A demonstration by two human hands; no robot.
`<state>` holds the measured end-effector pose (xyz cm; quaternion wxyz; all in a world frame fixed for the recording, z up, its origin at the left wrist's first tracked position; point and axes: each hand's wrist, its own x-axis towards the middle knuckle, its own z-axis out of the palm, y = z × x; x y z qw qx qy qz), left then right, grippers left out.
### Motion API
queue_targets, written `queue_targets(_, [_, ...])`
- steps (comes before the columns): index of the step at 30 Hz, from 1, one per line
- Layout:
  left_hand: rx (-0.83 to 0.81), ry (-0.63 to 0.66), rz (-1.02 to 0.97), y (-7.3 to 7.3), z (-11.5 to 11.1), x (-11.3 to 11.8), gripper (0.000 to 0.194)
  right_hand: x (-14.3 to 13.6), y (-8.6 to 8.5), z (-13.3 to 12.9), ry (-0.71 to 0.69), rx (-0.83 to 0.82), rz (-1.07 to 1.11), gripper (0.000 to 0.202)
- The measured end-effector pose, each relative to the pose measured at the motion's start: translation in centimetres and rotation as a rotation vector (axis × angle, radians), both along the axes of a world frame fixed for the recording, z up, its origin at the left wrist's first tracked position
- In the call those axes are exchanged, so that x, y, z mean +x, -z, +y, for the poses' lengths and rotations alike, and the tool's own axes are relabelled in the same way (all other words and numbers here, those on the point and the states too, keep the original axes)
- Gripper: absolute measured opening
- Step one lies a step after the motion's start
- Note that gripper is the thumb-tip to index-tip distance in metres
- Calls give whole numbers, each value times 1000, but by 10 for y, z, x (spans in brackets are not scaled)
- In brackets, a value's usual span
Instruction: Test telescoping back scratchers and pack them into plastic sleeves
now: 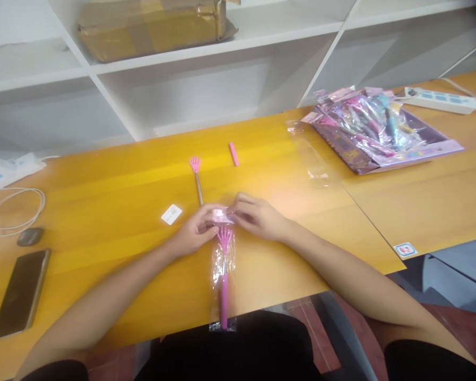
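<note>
Center frame, your left hand (196, 230) and right hand (257, 216) are pinching the header card (221, 216) of a bagged pink scratcher (224, 301) (likely top-end handling, next calling for steadiness).

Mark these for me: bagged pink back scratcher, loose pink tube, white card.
Bagged pink back scratcher (224, 280): head view, upper part of its handle.
Loose pink tube (234, 154): head view, middle of its length.
White card (171, 214): head view, centre of its face.
</note>
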<state>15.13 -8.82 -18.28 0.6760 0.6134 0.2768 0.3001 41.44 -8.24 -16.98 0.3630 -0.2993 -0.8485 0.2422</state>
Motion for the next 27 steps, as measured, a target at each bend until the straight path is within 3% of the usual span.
queue_targets(2, [-26, 17, 22, -1, 0, -1, 67, 0, -2, 0, -3, 21, -5, 16])
queue_targets(4, [-28, 16, 36, 0, 1, -2, 73, 1, -3, -1, -9, 29, -12, 16])
queue_targets(12, [39, 16, 19, 1, 4, -1, 53, 0, -4, -1, -23, 92, -24, 17])
queue_targets(18, [54, -35, 37, 0, 7, -1, 43, -5, -5, -7, -79, 8, -17, 17])
queue_targets(20, [56, -42, 64, -1, 7, -2, 40, -8, -3, -9, -23, -37, 47, 15])
queue_targets(24, [177, -13, 151, -6, 7, -3, 30, -15, 6, -10, 228, -235, 197, 12])
queue_targets(27, [257, 2, 186, -6, 7, -4, 26, -20, 13, -8, 240, -387, 244, 28])
